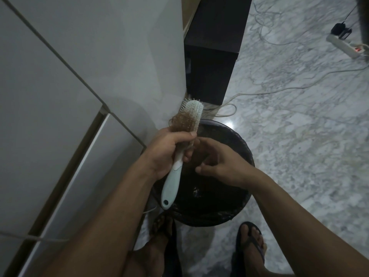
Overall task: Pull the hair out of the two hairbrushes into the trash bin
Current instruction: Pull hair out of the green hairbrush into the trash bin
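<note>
My left hand (169, 149) grips a pale mint hairbrush (175, 168) by the neck, head tilted up and away, handle pointing down toward me. A clump of light brown hair (182, 118) is matted in the bristles on the left side of the head. My right hand (217, 159) hovers just right of the brush over the bin, fingers loosely curled and apart; I cannot make out hair in it. The round black trash bin (235, 206), lined with a dark bag, sits on the floor directly under both hands. Only one brush is in view.
A white cabinet or appliance (60, 96) rises on the left, a dark piece of furniture (211, 48) stands behind the bin. Cables (279, 90) run across the marble floor to a power strip (347, 46) at top right. My sandalled feet (251, 242) stand beside the bin.
</note>
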`<state>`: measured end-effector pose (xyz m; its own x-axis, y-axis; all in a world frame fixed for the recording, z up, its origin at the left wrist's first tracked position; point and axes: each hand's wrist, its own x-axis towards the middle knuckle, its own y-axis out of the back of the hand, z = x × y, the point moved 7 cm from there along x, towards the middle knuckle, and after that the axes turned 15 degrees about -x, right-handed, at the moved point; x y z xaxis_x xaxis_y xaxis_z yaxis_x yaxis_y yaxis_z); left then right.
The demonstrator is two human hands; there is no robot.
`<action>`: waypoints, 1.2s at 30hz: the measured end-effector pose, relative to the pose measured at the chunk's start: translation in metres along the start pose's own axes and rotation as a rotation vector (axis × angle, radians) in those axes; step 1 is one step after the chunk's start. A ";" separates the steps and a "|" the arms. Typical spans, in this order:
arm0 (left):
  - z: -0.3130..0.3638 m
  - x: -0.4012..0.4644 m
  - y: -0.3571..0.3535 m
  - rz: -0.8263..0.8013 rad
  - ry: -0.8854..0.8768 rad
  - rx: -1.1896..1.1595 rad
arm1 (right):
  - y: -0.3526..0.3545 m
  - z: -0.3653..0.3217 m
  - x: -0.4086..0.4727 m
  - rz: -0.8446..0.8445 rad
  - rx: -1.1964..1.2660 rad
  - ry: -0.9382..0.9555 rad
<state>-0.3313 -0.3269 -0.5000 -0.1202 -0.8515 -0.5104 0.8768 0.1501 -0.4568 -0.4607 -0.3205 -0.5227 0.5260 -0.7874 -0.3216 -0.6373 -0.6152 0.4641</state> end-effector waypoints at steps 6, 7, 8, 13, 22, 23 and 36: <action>0.004 -0.003 -0.002 -0.058 0.022 -0.084 | -0.008 0.009 0.000 -0.160 -0.199 -0.052; 0.006 -0.003 -0.002 -0.062 0.024 -0.101 | -0.009 0.011 -0.001 -0.192 -0.253 -0.063; 0.006 -0.003 -0.001 -0.066 0.023 -0.118 | -0.011 0.015 -0.003 -0.217 -0.308 -0.083; 0.010 -0.002 0.001 -0.048 0.000 -0.187 | -0.006 0.061 -0.006 -0.272 -0.634 -0.344; 0.006 -0.003 -0.003 -0.039 -0.002 -0.106 | 0.010 0.052 -0.009 -0.170 -0.363 -0.406; 0.004 -0.002 -0.004 -0.032 0.001 -0.087 | 0.014 0.039 -0.009 -0.143 -0.227 -0.353; -0.002 0.002 0.011 0.114 0.005 0.074 | 0.035 -0.003 -0.010 0.115 -0.040 -0.163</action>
<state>-0.3229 -0.3261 -0.5070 -0.0200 -0.8284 -0.5598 0.9169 0.2080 -0.3407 -0.4861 -0.3341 -0.5010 0.3511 -0.8503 -0.3921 -0.6634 -0.5214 0.5367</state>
